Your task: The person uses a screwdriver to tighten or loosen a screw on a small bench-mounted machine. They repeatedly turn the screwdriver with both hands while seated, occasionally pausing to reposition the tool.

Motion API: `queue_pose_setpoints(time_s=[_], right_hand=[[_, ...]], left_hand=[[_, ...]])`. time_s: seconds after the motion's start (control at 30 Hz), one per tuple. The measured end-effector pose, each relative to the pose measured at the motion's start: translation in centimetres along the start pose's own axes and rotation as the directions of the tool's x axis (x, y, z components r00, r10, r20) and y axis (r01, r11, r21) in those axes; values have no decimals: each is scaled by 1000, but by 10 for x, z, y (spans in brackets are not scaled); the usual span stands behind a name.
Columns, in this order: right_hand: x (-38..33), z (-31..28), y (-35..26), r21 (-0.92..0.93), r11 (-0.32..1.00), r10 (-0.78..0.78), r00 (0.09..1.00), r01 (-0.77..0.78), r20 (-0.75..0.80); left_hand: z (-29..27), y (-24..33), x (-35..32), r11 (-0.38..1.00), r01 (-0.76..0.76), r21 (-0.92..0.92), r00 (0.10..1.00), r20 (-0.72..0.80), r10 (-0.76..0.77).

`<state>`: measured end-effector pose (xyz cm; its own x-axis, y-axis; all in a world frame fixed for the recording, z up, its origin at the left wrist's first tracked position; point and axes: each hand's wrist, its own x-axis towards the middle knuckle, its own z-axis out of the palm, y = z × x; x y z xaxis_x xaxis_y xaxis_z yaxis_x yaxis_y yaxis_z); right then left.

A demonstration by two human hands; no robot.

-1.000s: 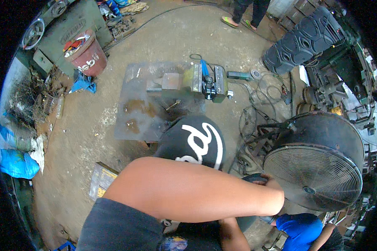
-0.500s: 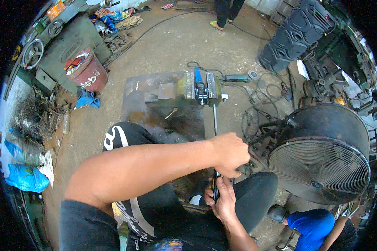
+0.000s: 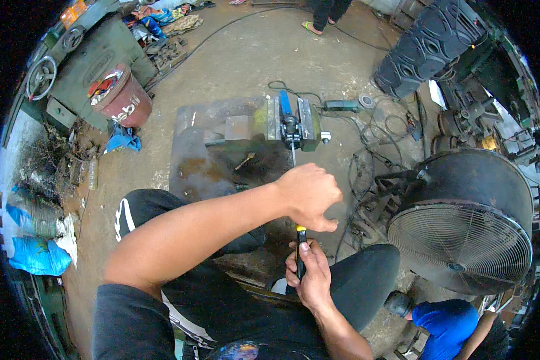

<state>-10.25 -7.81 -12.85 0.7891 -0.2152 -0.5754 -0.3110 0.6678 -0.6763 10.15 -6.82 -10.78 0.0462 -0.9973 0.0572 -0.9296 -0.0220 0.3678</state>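
In my right hand [image 3: 313, 273] is a screwdriver [image 3: 302, 246] with a black and yellow handle, the fingers and thumb wrapped round it. My left hand [image 3: 311, 192] is curled over its shaft, back of the hand up and thumb to the right; its fingers are mostly hidden. The thin metal shaft shows beyond the left hand and runs up to a black and metal part [image 3: 291, 128] with a blue handle [image 3: 285, 103]. That part sits between the jaws of a green bench vise [image 3: 260, 127].
The vise rests on a stained metal plate [image 3: 189, 156]. Beyond it lie an angle grinder [image 3: 345, 105] and tangled cables. A large drum fan [image 3: 462, 240] stands at right, a red-brown bucket [image 3: 126, 105] at left. Another person's feet [image 3: 315, 27] are at the back; someone in blue [image 3: 447, 324] is lower right.
My left hand has shifted left and a little away from me, and the shaft has swung left towards the held part. The screwdriver handle shows more fully and has also moved slightly left.
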Motion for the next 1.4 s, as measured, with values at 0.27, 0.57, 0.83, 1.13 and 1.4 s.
queue_pose_setpoints(time_s=[0.27,0.57,0.83,1.13,1.4], right_hand=[[-15,19,-13,-14,1000,21,997,-23,-77],[-9,38,-17,-85,996,-42,991,31,-129],[-23,45,-33,-29,999,-23,997,20,-79],[-20,47,-30,-157,981,-122,990,111,-66],[-22,43,-30,-76,992,-101,993,97,-55]], left_hand=[[-12,3,2,996,27,-80,1000,15,-25],[-18,-6,2,995,75,-64,995,73,-71],[-19,-5,3,994,88,-66,996,18,-87],[-20,-5,2,995,94,-19,996,1,-94],[-17,-7,2,995,101,-17,994,-47,-102]])
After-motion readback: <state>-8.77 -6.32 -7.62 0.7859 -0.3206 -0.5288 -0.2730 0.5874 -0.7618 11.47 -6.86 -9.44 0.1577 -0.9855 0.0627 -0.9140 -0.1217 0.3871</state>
